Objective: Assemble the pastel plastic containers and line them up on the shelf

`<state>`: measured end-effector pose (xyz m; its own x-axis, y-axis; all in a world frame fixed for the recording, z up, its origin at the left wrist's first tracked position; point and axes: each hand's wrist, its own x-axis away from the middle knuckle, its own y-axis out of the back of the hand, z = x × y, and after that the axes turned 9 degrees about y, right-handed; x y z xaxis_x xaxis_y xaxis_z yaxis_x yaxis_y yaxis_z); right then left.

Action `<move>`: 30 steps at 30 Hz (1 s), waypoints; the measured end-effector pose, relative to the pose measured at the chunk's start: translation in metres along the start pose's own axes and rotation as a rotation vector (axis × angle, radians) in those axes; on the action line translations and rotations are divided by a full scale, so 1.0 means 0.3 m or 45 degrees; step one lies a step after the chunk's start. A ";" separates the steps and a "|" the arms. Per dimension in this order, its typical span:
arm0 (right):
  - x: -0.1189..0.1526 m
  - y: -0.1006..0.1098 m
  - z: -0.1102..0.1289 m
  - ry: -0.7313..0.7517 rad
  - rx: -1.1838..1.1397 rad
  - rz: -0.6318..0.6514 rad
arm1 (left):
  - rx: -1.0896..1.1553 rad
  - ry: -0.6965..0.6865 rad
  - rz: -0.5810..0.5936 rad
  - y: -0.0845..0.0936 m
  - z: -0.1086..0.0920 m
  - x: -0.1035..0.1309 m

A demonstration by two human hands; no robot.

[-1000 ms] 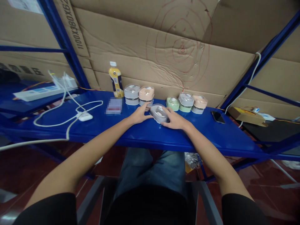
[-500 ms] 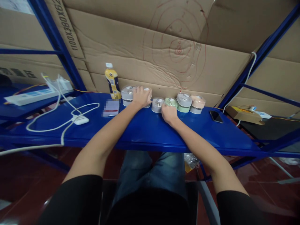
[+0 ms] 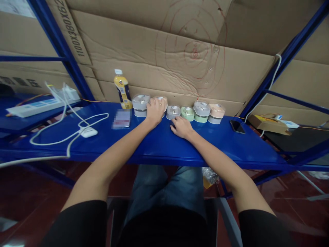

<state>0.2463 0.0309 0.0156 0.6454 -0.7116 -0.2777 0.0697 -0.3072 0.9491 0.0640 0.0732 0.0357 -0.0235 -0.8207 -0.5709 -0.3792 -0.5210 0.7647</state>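
Observation:
My left hand (image 3: 155, 111) is wrapped over the left side of a small oval box with a peach top (image 3: 163, 101), hiding most of it. Close beside it stands a grey-lidded clear plastic box stack (image 3: 141, 103). My right hand (image 3: 182, 127) lies on the blue tabletop with its fingers apart and holds nothing. Just behind those fingers are a single grey box (image 3: 173, 112) and a single green box (image 3: 187, 113). Farther right, a grey box sits on a green one (image 3: 201, 112), next to a peach box on a grey one (image 3: 216, 113).
A yellow drink bottle (image 3: 123, 91) and a blurred flat packet (image 3: 121, 119) stand left of the boxes. White cable (image 3: 69, 147) loops round a white charger (image 3: 89, 132). A phone (image 3: 236, 126) lies at the right. Cardboard (image 3: 128, 41) walls the back of the blue table (image 3: 159, 147).
My right hand has drawn back from the green box towards me and its fingers have spread. My left hand has come off the grey-lidded stack and settled on the peach-topped box.

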 end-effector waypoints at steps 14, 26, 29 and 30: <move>0.116 0.048 -0.204 0.182 -0.855 -0.257 | 0.426 -0.872 0.330 0.055 0.071 0.249; 0.090 0.008 -0.130 0.130 -0.760 -0.170 | 0.718 -0.329 0.566 -0.007 0.112 0.227; 0.103 0.025 -0.187 0.067 -0.817 -0.281 | 0.647 -0.351 0.520 -0.002 0.119 0.228; 0.111 0.034 -0.210 0.029 -0.829 -0.317 | 0.617 -0.380 0.522 0.001 0.121 0.229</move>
<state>0.3164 0.0439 0.0253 0.5663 -0.6535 -0.5022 0.6550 -0.0129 0.7555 0.0288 0.0250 -0.0140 -0.4796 -0.7930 -0.3758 -0.6534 0.0369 0.7561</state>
